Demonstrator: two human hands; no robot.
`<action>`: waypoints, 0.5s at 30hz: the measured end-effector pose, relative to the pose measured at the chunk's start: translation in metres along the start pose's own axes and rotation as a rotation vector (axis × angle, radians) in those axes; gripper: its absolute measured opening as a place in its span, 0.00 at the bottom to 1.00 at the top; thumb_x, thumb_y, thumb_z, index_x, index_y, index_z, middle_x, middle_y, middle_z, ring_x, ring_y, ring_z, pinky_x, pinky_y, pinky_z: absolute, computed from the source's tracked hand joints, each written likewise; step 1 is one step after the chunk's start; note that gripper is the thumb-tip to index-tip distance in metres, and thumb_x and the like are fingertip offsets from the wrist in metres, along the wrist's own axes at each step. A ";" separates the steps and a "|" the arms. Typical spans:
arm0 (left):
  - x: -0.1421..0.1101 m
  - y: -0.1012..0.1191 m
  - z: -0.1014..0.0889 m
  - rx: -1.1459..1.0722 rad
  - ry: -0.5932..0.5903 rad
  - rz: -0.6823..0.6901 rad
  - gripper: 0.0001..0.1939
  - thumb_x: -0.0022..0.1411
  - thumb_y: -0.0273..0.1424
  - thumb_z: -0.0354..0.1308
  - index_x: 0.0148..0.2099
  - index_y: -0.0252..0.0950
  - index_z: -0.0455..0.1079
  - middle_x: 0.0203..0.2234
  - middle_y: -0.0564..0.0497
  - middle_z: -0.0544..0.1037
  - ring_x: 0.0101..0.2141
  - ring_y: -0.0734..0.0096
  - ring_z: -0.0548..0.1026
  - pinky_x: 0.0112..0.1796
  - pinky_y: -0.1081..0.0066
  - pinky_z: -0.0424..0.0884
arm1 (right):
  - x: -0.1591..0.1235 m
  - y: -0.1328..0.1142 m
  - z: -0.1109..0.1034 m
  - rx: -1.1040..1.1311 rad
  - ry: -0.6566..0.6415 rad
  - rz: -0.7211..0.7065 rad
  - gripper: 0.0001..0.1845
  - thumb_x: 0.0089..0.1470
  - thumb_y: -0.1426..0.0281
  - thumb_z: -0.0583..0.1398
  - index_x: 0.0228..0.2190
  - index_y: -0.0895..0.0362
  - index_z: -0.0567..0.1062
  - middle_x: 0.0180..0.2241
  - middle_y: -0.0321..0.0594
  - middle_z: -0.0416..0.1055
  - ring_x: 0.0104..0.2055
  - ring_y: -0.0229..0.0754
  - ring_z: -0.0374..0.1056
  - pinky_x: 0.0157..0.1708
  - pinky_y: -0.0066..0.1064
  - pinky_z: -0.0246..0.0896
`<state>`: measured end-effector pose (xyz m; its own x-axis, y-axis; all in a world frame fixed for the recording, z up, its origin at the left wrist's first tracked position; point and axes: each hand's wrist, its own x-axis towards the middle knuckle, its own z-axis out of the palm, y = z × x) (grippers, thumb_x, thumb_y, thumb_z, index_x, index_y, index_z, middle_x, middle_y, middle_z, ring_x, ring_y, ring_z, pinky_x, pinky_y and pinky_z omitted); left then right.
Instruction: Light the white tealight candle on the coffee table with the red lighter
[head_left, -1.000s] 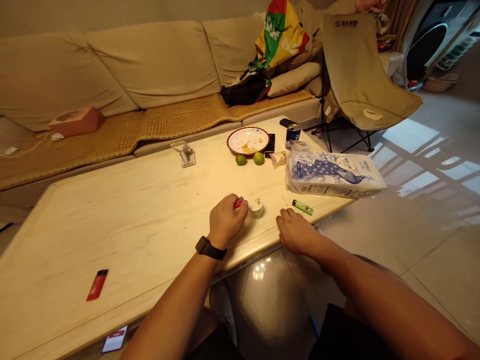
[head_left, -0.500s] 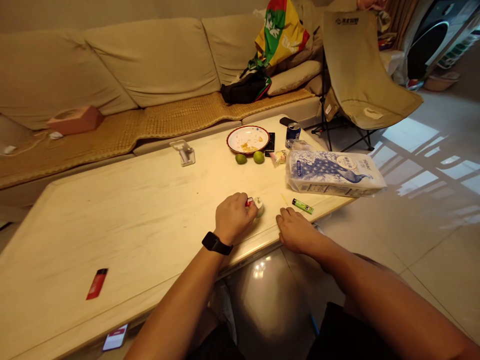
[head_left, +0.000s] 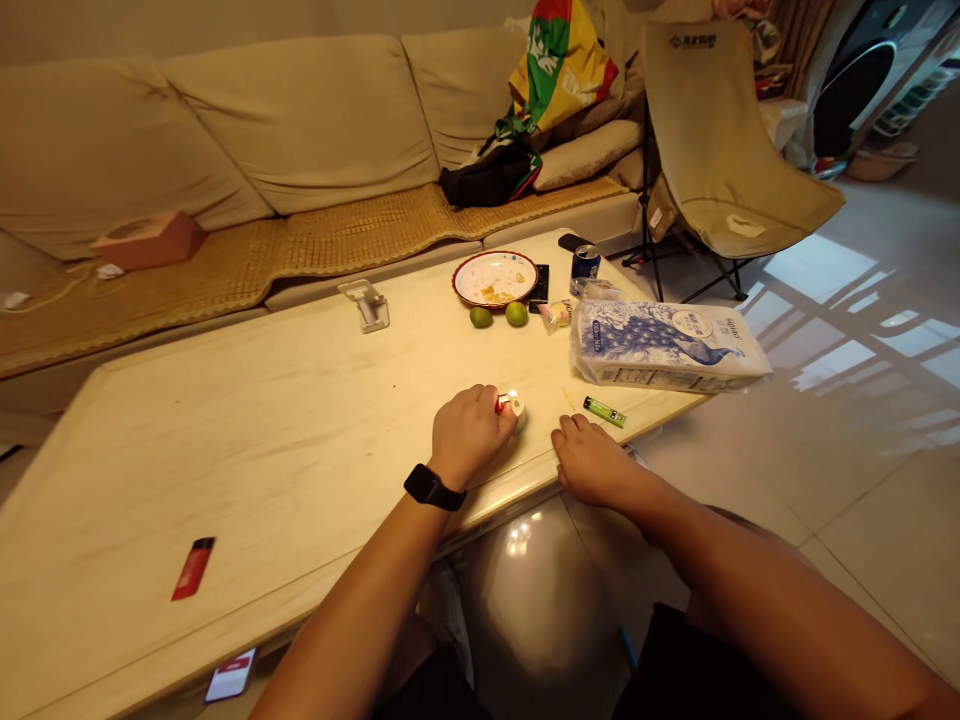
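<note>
Head view, lit red lighter (head_left: 501, 404), white candle (head_left: 519, 416)

Marble-topped table (head_left: 247, 440), long, pale. Far side: white plate (head_left: 495, 279) with yellow scraps, two limes (head_left: 516, 314) just in front of it, black phone (head_left: 538, 288) touching its right rim, blue can (head_left: 586, 262) behind. Peacock-print tissue pack (head_left: 664, 345) lies at the right edge. Red lighter (head_left: 193, 568) sits alone near the left corner, well apart from the rest. Beyond: beige sofa (head_left: 300, 120) with woven mat (head_left: 352, 228), pink tissue box (head_left: 148, 240) on it, black bag (head_left: 491, 175) against a green-and-yellow bag (head_left: 561, 70). Folding chair (head_left: 712, 130) stands right, on tile floor (head_left: 862, 470), sunlight patches across it.
</note>
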<state>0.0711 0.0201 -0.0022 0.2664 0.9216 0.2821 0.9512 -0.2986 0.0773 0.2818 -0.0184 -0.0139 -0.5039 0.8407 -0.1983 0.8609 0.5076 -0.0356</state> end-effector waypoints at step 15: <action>-0.010 -0.019 -0.007 -0.440 0.157 -0.255 0.18 0.72 0.45 0.43 0.34 0.40 0.62 0.26 0.51 0.72 0.29 0.66 0.69 0.32 0.67 0.60 | 0.001 0.001 -0.001 0.009 -0.016 0.007 0.18 0.59 0.72 0.56 0.49 0.65 0.74 0.51 0.61 0.67 0.55 0.57 0.59 0.53 0.42 0.57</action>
<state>0.0498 0.0152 0.0001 -0.0232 0.9404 0.3392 0.8187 -0.1768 0.5464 0.2820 -0.0173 -0.0134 -0.4967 0.8410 -0.2146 0.8650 0.5000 -0.0430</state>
